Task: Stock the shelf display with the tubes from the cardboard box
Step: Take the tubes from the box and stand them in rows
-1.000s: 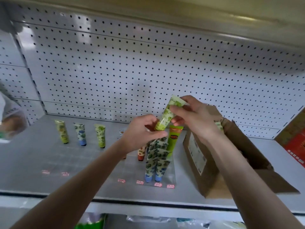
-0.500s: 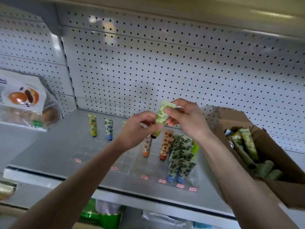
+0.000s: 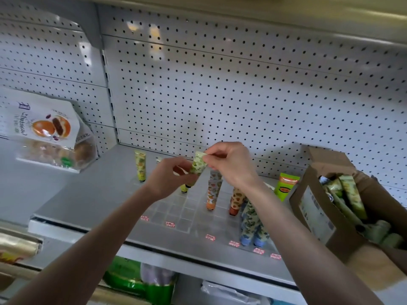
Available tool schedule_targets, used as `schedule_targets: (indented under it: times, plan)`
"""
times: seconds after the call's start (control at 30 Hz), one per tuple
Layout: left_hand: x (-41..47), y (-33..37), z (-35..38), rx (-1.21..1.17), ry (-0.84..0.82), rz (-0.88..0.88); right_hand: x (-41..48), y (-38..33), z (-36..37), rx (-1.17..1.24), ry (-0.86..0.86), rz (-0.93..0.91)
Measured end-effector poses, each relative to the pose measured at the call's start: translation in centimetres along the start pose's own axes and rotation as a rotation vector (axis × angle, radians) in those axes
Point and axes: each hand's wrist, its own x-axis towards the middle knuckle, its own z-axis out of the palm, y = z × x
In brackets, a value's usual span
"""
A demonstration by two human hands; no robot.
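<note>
I hold one green-patterned tube (image 3: 198,164) upright above the grey shelf (image 3: 92,194). My right hand (image 3: 229,164) pinches its flat top end. My left hand (image 3: 171,177) grips its lower part, hiding the cap. Below them several patterned tubes stand on the clear grid display tray (image 3: 176,216): a yellow one (image 3: 140,165) at the back left, orange ones (image 3: 213,194) in the middle, blue-capped ones (image 3: 253,225) at the front right. The open cardboard box (image 3: 317,212) at the right holds several green tubes (image 3: 350,194).
A bright green tube (image 3: 285,187) stands between the tray and the box. A bag of pastries (image 3: 48,133) leans on the neighbouring shelf at the left. White pegboard (image 3: 220,84) backs the shelf. Red price tags (image 3: 233,243) line the front edge. Packaged goods lie on the shelf below.
The view has swung left, so the box sits further right and the pastry bag has come into sight. Both hands have kept hold of the tube and lowered it slightly toward the tray.
</note>
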Motion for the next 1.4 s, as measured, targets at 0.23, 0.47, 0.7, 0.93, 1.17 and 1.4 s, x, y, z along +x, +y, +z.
schedule_targets:
  times: [0.23, 0.47, 0.7, 0.93, 1.17, 1.4]
  plan:
    - [-0.2, -3.1, -1.5, 0.021, -0.009, -0.085, 0.5, 0.3, 3.8, -0.075, -0.02, -0.023]
    - [0.4, -5.4, -2.0, 0.093, -0.109, -0.093, 1.0, 1.0, 5.9, -0.168, -0.024, 0.017]
    - [0.5, -6.0, -1.6, 0.123, -0.161, -0.085, 1.4, 1.5, 7.0, -0.239, -0.03, 0.059]
    - [1.0, -7.2, -1.6, 0.141, -0.184, -0.061, 1.5, 1.7, 7.4, -0.285, -0.031, 0.094]
    - [0.9, -8.3, -1.3, 0.143, -0.193, -0.077, 1.6, 2.0, 8.1, -0.334, -0.075, 0.124]
    - [0.8, -8.2, -1.2, 0.159, -0.174, -0.074, 1.7, 1.9, 8.1, -0.354, -0.078, 0.128]
